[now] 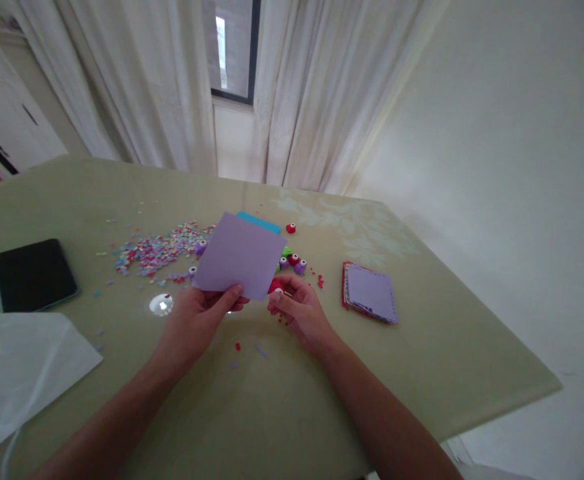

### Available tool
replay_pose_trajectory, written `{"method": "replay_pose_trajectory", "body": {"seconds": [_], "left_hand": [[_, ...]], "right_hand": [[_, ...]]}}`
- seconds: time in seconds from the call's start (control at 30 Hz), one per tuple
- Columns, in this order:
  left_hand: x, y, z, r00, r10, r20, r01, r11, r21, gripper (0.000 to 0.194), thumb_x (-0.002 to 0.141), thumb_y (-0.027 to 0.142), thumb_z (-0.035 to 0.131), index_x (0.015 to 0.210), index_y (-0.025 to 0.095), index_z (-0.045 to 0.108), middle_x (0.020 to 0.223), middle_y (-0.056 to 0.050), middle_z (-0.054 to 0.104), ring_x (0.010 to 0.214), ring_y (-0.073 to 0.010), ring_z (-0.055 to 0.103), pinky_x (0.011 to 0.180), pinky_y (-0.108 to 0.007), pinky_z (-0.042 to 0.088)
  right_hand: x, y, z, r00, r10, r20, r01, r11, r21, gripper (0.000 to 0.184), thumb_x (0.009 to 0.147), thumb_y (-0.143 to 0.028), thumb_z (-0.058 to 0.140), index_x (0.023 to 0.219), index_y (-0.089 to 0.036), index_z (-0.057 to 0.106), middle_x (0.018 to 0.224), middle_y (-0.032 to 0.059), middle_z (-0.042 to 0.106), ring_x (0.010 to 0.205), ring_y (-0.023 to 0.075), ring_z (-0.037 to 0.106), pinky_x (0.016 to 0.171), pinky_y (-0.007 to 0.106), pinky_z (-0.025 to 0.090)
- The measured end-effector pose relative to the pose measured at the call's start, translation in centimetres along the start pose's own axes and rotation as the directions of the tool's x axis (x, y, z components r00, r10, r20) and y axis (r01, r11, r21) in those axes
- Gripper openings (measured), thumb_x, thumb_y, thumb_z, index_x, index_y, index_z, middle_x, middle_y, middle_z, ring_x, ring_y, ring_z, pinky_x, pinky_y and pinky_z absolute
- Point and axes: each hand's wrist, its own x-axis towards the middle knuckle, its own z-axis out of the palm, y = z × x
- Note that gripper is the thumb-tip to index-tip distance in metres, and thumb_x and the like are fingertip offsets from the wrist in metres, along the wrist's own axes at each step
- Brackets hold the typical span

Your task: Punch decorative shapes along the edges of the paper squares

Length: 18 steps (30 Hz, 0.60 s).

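A square sheet of purple paper point(242, 257) is pinched along its lower edge by my left hand point(192, 320), thumb on top and fingers beneath. At the sheet's lower right corner, my right hand point(299, 310) is closed around a small red paper punch point(275, 286). I cannot tell whether the paper sits inside the punch's slot. Just beyond the sheet lie several more small punches, among them a purple punch point(300, 267) and a red punch point(291, 228). A blue piece point(259, 222) shows behind the sheet, partly covered by it.
To the right lies a stack of papers point(372, 293) with cut edges, purple on top. Colourful confetti point(159, 253) is heaped at the left. A black tablet point(35, 273) and a white sheet-like bag point(22, 373) occupy the table's point(292, 407) left side. Curtains hang behind.
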Motion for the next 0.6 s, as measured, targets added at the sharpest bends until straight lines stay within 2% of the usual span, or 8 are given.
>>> {"method": "replay_pose_trajectory", "body": {"seconds": [0.3,0.47,0.6], "left_hand": [[-0.08,0.14,0.09,1.0,0.005,-0.013,-0.005,1.0,-0.001,0.042,0.072,0.056,0.094,0.088,0.02,0.081,0.079,-0.01,0.086,0.074,-0.0305,0.083,0.071,-0.039,0.067],[-0.04,0.21,0.04,1.0,0.012,-0.014,-0.011,1.0,0.025,0.039,0.072,0.057,0.092,0.082,0.021,0.081,0.078,-0.01,0.086,0.074,-0.0311,0.083,0.07,-0.039,0.066],[0.01,0.29,-0.03,0.999,0.041,-0.001,-0.041,0.996,0.078,0.035,0.075,0.056,0.088,0.078,0.021,0.08,0.076,-0.009,0.085,0.072,-0.0297,0.081,0.07,-0.038,0.065]], "right_hand": [[-0.15,-0.08,0.01,1.0,0.016,-0.016,-0.016,0.999,-0.028,0.046,0.068,-0.048,0.103,0.096,-0.022,0.076,0.085,0.0001,0.073,0.067,0.0131,0.063,0.061,0.025,0.048],[-0.2,0.01,0.1,0.998,0.045,0.041,-0.043,0.999,-0.03,0.048,0.066,-0.043,0.104,0.099,-0.022,0.076,0.089,-0.0002,0.073,0.07,0.0137,0.062,0.068,0.028,0.052],[-0.29,-0.11,0.19,0.991,0.088,0.105,-0.079,0.993,-0.09,0.045,0.066,-0.043,0.103,0.095,-0.021,0.076,0.087,-0.0001,0.071,0.071,0.014,0.06,0.067,0.028,0.05]]}}
